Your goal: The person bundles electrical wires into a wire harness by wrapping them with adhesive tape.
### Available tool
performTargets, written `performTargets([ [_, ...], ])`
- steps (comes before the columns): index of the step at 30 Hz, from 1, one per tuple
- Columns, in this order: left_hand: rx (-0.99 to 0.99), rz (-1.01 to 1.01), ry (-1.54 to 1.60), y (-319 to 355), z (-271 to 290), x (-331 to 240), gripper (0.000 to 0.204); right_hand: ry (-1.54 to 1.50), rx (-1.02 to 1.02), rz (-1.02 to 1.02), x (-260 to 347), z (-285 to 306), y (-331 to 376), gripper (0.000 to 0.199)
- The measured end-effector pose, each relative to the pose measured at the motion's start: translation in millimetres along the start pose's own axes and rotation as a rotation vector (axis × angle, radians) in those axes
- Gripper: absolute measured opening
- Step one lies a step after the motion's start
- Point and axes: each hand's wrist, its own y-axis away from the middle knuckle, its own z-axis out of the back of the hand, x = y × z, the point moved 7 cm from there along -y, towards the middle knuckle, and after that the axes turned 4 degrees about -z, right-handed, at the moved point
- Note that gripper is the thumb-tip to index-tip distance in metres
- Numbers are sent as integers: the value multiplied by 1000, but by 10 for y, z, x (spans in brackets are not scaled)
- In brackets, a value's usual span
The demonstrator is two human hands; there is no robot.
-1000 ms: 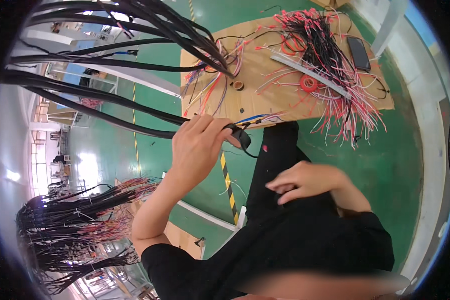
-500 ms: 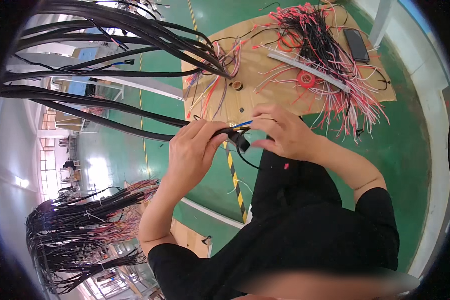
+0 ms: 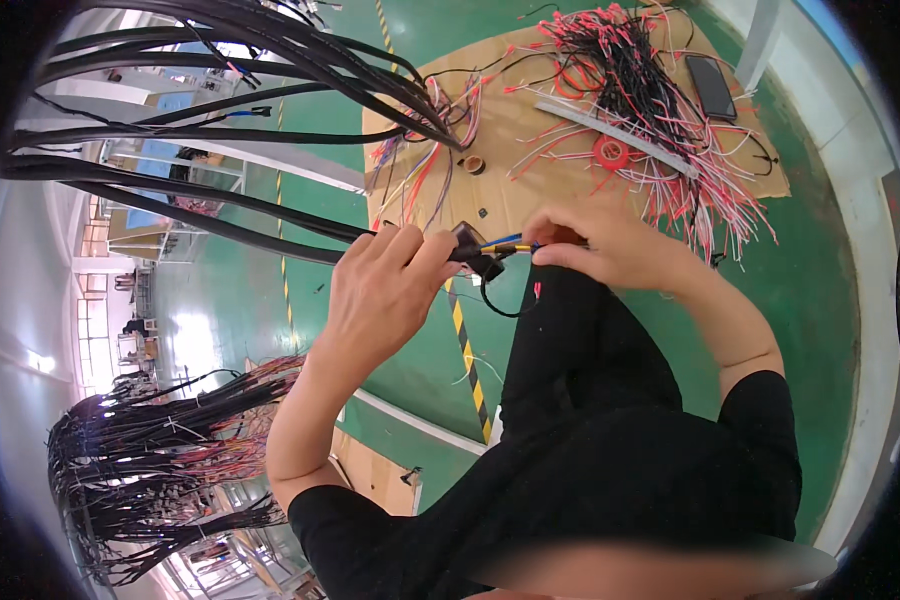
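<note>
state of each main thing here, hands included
left hand, closed around the black cable
right hand, pinching the coloured wires
coloured wires, sticking out past the cable's end
red tape roll, lying flat
phone, face up, screen dark
wire bundle, loose, ends fanned out

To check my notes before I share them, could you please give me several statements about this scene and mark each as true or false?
1. The left hand grips a black cable. True.
2. The right hand lies flat on the thigh. False: its fingers pinch thin wires, blue and yellow among them.
3. A red roll lies on the cardboard. True.
4. The dark phone lies left of the red roll. False: it lies to the right.
</note>
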Motion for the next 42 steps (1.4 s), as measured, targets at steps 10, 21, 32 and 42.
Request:
performTargets([
  [10, -185, 130, 587, 385, -487, -684, 37, -460, 84, -359, -236, -90, 192, 16],
  [21, -1179, 618, 1972, 208, -1564, -559, 45, 334, -263, -276, -1342, 444, 69, 19],
  [32, -1101, 797, 2013, 241, -1624, -607, 42, 793, 37, -441, -3256, 680, -122, 26],
  [42, -1118, 782, 2121, 242, -1655, -514, 40, 407, 71, -258, -424, 145, 318, 29],
])
